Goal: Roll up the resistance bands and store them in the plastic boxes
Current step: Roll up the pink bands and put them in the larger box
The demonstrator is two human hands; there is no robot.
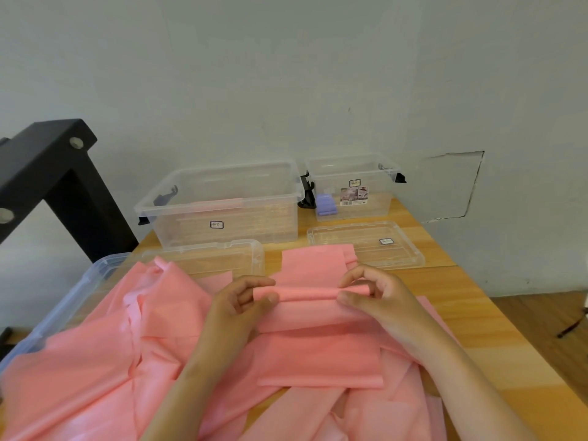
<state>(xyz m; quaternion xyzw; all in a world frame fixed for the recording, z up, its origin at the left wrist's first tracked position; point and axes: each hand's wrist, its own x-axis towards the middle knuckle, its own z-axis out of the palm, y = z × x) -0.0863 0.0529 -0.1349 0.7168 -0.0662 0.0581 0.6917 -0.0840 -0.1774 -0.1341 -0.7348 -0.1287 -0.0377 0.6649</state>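
Left hand [241, 305] and right hand [378, 297] pinch the pink band's [305, 294] rolled edge, boxes [222, 205] well apart.

No text is reading clearly | large clear box [178, 218]: oval label [216, 224] blurring out | small clear box [380, 203]: barcode sticker [353, 196] showing bars, digits illegible | flat lid [350, 238]: corner label [386, 241] blurring too

Soft, even daylight, faint shadows, slight blur, wide-angle bending at edges.
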